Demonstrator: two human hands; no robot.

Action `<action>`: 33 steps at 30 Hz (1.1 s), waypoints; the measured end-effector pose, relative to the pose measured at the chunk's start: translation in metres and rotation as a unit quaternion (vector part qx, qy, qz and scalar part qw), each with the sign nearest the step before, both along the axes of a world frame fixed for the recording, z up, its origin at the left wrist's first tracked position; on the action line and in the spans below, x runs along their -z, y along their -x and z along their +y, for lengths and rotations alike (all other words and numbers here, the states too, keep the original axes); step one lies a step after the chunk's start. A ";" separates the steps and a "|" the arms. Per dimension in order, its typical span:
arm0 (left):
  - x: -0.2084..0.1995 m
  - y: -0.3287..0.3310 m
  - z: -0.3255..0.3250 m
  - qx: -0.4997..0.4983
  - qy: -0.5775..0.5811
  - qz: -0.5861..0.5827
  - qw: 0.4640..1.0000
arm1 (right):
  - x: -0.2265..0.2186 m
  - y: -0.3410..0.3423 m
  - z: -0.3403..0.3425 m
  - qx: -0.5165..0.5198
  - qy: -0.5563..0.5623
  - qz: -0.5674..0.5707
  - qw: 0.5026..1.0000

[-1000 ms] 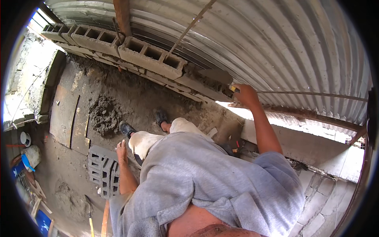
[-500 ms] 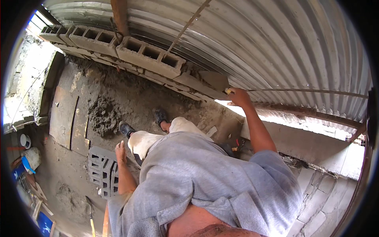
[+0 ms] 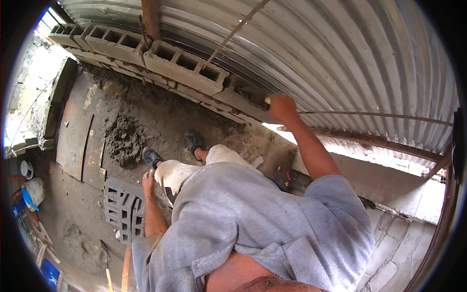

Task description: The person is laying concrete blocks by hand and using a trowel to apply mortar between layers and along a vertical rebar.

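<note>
My right hand point(image 3: 283, 109) is stretched out to the far right, closed around the yellow handle of a trowel point(image 3: 268, 100). The trowel's blade sits low over the top of a low block wall point(image 3: 238, 101), just right of a hollow concrete block point(image 3: 184, 73). Grey mortar lies on that stretch, though the blade's exact edge is hard to make out. My left hand point(image 3: 149, 185) hangs by my left knee with nothing in it, its fingers loosely apart. Beneath it to the left are stacked hollow blocks point(image 3: 122, 207) on the ground.
More hollow blocks point(image 3: 112, 43) line the wall's left end. Corrugated metal sheeting point(image 3: 340, 58) rises close behind it, with a wooden post point(image 3: 150, 19). A mortar heap point(image 3: 125, 138) lies on the ground near my feet. A long-handled tool point(image 3: 107, 265) lies at lower left.
My right hand has moved a little left and up along the wall with the trowel, whose blade now lies lower against the mortar. My left hand stays by my knee.
</note>
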State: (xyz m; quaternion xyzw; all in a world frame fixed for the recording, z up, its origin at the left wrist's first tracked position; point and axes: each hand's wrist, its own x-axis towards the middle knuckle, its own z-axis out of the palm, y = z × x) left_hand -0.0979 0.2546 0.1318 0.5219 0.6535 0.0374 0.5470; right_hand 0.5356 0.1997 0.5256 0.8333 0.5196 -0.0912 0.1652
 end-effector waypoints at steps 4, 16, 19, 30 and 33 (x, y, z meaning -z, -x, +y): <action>-0.022 -0.029 0.009 -0.061 -0.035 0.020 0.997 | -0.050 -0.014 -0.004 0.039 0.033 -0.017 0.999; -0.002 -0.005 0.014 -0.073 -0.056 0.006 0.996 | -0.062 -0.026 0.020 0.021 0.020 -0.018 0.999; 0.001 -0.018 0.023 -0.105 0.047 -0.007 0.993 | -0.057 -0.028 0.020 0.029 0.067 -0.038 0.997; -0.063 -0.036 0.039 -0.083 0.022 0.054 0.995 | -0.104 -0.040 0.041 0.051 0.093 0.120 0.987; -0.059 -0.028 0.025 -0.151 0.080 0.072 0.983 | -0.060 0.001 0.087 0.022 0.131 0.228 0.965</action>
